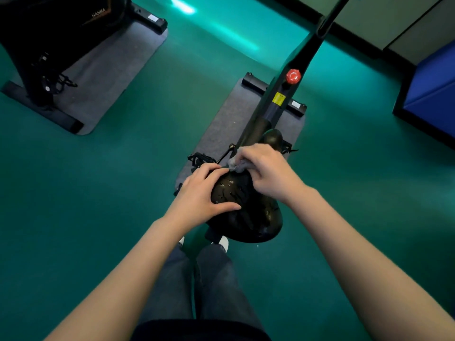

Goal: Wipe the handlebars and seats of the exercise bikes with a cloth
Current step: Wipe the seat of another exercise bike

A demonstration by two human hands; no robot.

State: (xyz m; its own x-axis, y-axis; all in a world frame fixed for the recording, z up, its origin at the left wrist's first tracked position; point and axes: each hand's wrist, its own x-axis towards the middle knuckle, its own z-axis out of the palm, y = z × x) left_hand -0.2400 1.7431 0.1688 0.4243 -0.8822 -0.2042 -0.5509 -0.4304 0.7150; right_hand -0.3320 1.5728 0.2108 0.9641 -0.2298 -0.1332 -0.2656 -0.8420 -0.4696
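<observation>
A black exercise-bike seat is right below me, its nose pointing away. My left hand grips the seat's left side, fingers across the top and thumb along the near edge. My right hand holds a bunched grey cloth against the seat's nose. The bike's black frame with a red knob slopes away to the upper right. The handlebars are out of view.
A second black exercise bike stands on a grey mat at the upper left. My bike rests on its own grey mat on the green floor. A blue padded block sits at the right by the wall.
</observation>
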